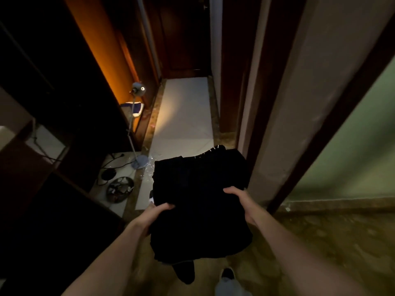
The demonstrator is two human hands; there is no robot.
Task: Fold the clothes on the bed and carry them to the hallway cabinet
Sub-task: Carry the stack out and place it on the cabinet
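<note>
A stack of folded black clothes (pixel 198 189) is held flat in front of me at waist height, over the hallway floor. My left hand (pixel 157 211) grips its left edge, thumb on top. My right hand (pixel 240 198) grips the right edge, fingers curled over the cloth. A dark wooden cabinet (pixel 70 86) lines the left side of the hallway; its front is in deep shadow and I cannot tell if a door is open.
A floor lamp (pixel 137 90) with a round base (pixel 140 162) and trailing cables stands at the left. A round bowl (pixel 119 189) lies on the floor beside it. A pale wall corner (pixel 284 116) is close on the right. White floor tiles (pixel 183 116) run ahead.
</note>
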